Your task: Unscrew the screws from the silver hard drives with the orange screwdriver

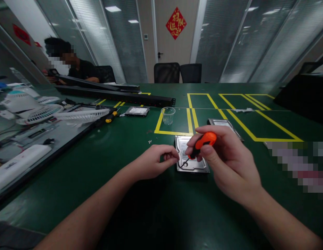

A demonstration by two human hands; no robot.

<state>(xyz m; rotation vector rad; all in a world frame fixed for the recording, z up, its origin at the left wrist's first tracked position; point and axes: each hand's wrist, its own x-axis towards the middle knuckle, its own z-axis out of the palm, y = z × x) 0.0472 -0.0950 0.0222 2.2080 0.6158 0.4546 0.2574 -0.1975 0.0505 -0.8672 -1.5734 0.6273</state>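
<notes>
Three hard drives (194, 166), nearest one gleaming silver, others at its ten and two o'clock; right fingers (211, 158) clasp one screwdriver (205, 140) (orange-black!), left fingers (172, 150) curl, hold unclear.

The nearest hard drive (196, 166) looks shiny metal, the screwdriver handle (206, 139) plastic, the tabletop (125, 139) glossy.

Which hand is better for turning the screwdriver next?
Probably the right hand: it grips the orange screwdriver, whose tip points down at the hard drive. The left hand is curled by the hard drive's left edge.
</notes>
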